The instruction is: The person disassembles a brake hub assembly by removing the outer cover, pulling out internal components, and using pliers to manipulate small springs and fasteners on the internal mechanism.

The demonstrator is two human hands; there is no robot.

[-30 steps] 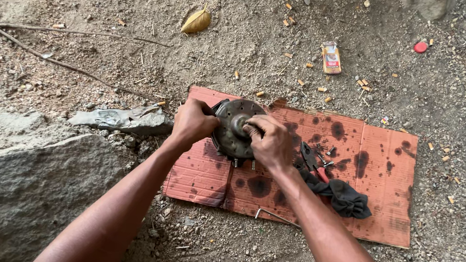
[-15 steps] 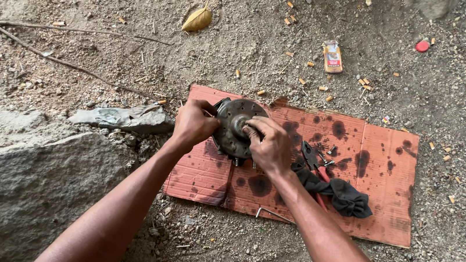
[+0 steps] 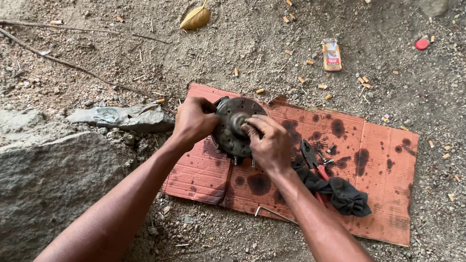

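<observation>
Both hands, left hand (image 3: 193, 122) and right hand (image 3: 266, 143), gripped a greasy round metal hub (image 3: 232, 126) on oil-stained cardboard (image 3: 379, 183); oily fingers risked slipping.

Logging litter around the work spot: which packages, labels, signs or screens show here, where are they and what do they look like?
Small packet: lies on the dirt beyond the stained cardboard sheet, above its upper edge; flattened rectangle, orange-red and yellow with a pale end.
No signs or screens in view.
</observation>
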